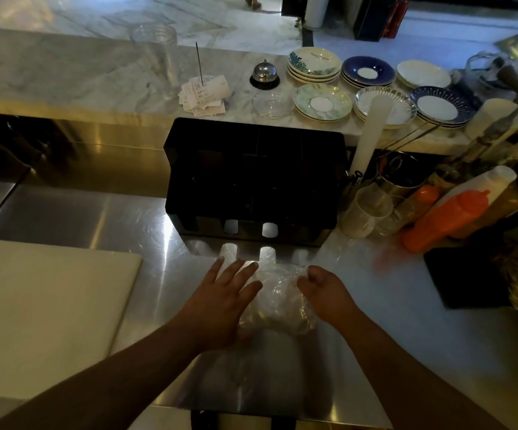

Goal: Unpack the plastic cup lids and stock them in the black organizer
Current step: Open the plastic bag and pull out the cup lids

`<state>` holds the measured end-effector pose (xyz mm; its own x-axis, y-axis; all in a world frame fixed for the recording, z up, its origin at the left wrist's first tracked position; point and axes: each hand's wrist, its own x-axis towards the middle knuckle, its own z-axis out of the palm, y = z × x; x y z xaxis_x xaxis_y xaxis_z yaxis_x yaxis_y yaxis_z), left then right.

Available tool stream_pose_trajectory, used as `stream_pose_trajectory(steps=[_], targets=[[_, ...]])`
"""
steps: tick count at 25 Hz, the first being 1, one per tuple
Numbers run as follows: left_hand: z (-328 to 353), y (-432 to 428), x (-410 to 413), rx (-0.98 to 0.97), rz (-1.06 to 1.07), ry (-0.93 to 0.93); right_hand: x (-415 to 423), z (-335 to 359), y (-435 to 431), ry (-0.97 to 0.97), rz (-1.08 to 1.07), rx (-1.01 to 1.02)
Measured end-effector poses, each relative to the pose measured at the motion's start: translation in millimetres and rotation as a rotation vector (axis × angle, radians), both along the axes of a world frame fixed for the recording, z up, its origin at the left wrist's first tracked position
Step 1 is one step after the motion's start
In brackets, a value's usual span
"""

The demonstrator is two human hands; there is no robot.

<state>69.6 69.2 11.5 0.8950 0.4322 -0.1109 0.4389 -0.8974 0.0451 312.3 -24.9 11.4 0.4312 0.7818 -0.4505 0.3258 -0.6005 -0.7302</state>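
A clear plastic bag of cup lids [278, 301] lies on the steel counter just in front of me. My left hand [223, 301] rests flat against the bag's left side with its fingers spread. On the bag's right, my right hand [323, 290] pinches the plastic at its upper edge with curled fingers. The black organizer [254, 169] stands behind the bag, dark inside, with open slots along its front base.
A white cutting board [43, 308] lies to the left. Orange squeeze bottles [447, 218], glass cups [366, 212] and metal tools crowd the right. A raised marble ledge behind holds stacked saucers [323, 102], a bell [264, 74] and a receipt spike [203, 93].
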Motion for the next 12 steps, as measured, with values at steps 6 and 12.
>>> stream_pose_trajectory(steps=[6, 12], targets=[[-16, -9, 4, 0.022, 0.051, 0.120, 0, -4, 2, 0.000, -0.023, -0.033], [-4, -14, 7, 0.082, -0.022, 0.000, -1, -3, 0, 0.015, -0.054, -0.013]])
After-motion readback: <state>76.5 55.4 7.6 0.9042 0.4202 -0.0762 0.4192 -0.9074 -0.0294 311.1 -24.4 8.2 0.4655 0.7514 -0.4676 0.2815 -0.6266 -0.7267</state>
